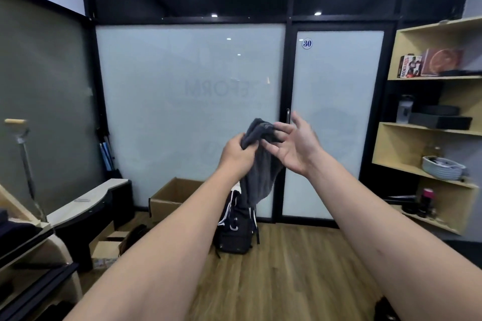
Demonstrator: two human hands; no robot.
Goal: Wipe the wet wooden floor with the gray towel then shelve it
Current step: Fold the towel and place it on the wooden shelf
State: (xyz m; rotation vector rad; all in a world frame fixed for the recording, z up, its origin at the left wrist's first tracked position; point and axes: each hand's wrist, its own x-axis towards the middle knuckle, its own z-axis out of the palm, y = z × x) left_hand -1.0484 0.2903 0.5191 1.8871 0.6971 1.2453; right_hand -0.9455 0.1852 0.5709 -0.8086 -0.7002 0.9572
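So, counting left to right: one cardboard box against the frosted glass wall, one black backpack standing on the wooden floor just right of it, one gray towel, two hands, and one wooden shelf unit on the right wall with three visible levels of stuff on it.

The towel is up in the air in the middle of the view, held in front of the glass door, well above the floor and well left of the shelf unit. Its long axis runs pretty much straight up and down: the top is bunched between the hands and the rest hangs loose, with the bottom end pointing down toward the backpack.

Left hand has its grip pressed together around the towel's upper part, fist-like, knuckles toward the camera. Right hand is mostly spread, palm facing left. Its thumb and a fingertip or two pinch the top edge of the towel, the other fingers fanned out and off the cloth.

Both forearms are bare and stretched forward. The floor in view looks like brown planks; I can't tell any wet patch from here.
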